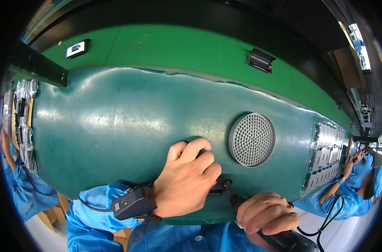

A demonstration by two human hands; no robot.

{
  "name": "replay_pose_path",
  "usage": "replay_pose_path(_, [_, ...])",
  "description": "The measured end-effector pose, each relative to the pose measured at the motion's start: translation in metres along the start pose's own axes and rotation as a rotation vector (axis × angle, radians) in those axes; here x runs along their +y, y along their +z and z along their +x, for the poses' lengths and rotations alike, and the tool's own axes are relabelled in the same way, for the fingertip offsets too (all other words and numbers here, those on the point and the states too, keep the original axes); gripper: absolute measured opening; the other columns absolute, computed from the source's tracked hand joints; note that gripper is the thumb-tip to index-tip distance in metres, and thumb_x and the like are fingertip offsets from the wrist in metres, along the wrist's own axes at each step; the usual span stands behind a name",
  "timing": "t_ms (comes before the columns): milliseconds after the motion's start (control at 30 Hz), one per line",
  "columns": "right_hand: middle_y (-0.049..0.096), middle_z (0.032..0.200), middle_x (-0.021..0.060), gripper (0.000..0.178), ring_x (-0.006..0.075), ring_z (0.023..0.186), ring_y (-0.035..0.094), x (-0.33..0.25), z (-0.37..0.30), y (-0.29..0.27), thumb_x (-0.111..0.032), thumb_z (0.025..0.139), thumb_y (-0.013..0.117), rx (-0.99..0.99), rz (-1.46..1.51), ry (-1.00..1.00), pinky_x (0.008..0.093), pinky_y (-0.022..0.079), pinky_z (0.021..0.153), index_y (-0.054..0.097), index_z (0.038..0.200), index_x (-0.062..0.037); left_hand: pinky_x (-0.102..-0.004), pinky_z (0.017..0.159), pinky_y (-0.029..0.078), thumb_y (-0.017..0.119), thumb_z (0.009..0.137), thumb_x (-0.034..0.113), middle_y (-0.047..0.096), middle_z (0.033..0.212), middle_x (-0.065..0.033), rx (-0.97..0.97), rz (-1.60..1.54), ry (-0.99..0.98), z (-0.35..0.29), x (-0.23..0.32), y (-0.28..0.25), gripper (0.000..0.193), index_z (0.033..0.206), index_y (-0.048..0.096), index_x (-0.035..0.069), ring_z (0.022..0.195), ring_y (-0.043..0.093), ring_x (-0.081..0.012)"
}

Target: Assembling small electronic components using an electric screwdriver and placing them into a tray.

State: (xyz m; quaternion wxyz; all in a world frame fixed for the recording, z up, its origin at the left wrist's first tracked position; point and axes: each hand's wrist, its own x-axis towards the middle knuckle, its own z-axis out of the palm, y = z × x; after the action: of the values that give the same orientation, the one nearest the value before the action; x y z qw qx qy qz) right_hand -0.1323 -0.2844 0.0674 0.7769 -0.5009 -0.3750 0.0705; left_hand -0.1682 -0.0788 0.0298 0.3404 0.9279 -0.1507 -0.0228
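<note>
My left hand [186, 180] is bent over the table near its front edge, its fingers curled and partly hiding a small black plastic housing [219, 186]. Only the right end of that housing shows beside the hand. In my right hand [267, 213] is a black electric screwdriver [240, 202], its fingers wrapped round the body. The tool lies aslant, with its thin tip at or just beside the housing's right end; contact cannot be made out. Above the two hands sits a round grey dish [252, 140] with a dimpled floor.
On the green strip behind are a black open housing [261, 61] and a white-faced device [76, 49]. Clear trays of grey parts [325, 155] lie right, bagged items [28, 122] left. Co-workers in blue sit on both sides. A black cable [331, 218] hangs at the right.
</note>
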Motion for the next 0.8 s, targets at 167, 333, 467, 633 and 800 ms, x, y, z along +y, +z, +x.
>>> replay_pose_path(167, [0.068,0.075,0.0171,0.014,0.0316,0.061,0.067,0.013,-0.009,-0.012,-0.005,0.091,0.069,-0.079,0.016,-0.103,0.0449,0.060,0.057,0.058,0.091,0.0028,-0.0470,0.096,0.035,0.081,0.072,0.011,0.057,0.094,-0.0043,0.005,0.019,0.012,0.001,0.002,0.002,0.020,0.086,0.067,0.009,0.122,0.049,-0.0322])
replay_pose_path(333, [0.066,0.073,0.0174,0.016,0.0303,0.061,0.066,0.015,-0.019,-0.010,0.000,0.088,0.072,-0.113,0.042,-0.129,0.0440,0.058,0.056,0.058,0.093,0.0038,-0.0482,0.097,0.036,0.081,0.072,0.010,0.057,0.094,-0.0048,0.034,-0.022,0.004,0.002,0.007,0.000,0.019,0.086,0.066,0.009,0.122,0.049,-0.0331])
replay_pose_path(467, [0.064,0.068,0.0167,0.043,0.0284,0.050,0.061,0.015,-0.012,0.001,-0.038,0.098,0.067,0.093,0.081,-0.141,0.0413,0.054,0.047,0.057,0.098,0.0045,-0.0489,0.098,0.035,0.081,0.073,0.010,0.057,0.094,-0.0048,0.053,-0.020,0.022,0.001,0.004,0.000,0.019,0.086,0.066,0.009,0.123,0.049,-0.0335])
replay_pose_path(633, [0.067,0.079,0.0139,0.071,0.0279,0.064,0.064,-0.020,0.004,-0.031,-0.069,0.086,0.070,0.163,0.033,-0.164,0.0439,0.055,0.057,0.057,0.112,-0.0041,-0.0493,0.097,0.035,0.080,0.075,0.011,0.058,0.095,-0.0045,0.043,-0.026,0.030,-0.001,0.006,0.001,0.019,0.090,0.069,0.011,0.124,0.048,-0.0331])
replay_pose_path(800, [0.061,0.079,0.0150,0.091,0.0274,0.061,0.058,0.004,0.018,-0.057,-0.086,0.079,0.062,0.339,0.061,-0.218,0.0416,0.050,0.052,0.052,0.113,-0.0022,-0.0474,0.096,0.035,0.080,0.074,0.011,0.059,0.094,-0.0034,0.087,-0.023,0.021,0.001,0.003,0.006,0.019,0.091,0.070,0.011,0.122,0.050,-0.0316])
